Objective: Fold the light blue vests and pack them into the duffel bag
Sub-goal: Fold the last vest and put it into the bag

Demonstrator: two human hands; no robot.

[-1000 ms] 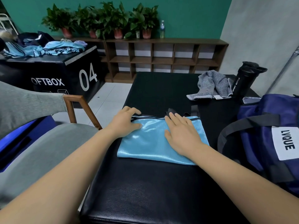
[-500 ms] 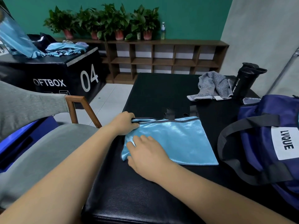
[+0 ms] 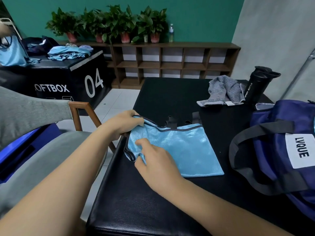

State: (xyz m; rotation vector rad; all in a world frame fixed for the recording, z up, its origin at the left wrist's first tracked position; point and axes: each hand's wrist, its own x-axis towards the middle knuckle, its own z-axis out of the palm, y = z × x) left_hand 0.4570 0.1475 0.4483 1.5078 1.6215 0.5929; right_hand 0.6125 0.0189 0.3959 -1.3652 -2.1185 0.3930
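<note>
Vest (image 3: 187, 150) on bench (image 3: 153, 205) | left hand (image 3: 122, 125) grips far-left corner | right hand (image 3: 156, 160) pinches near-left edge

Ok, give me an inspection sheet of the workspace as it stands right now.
Surface: black padded table, carrying everything below.
Job's things: folded light blue vest, left end raised; navy duffel bag to its right.
Clutter: grey towel and black bottle, far right.
Hands: left hand grips the vest's far left corner; right hand pinches its near left edge.
Cables: nothing seen.
Surroundings: black box with blue vests on top; shelf; plants.
</note>
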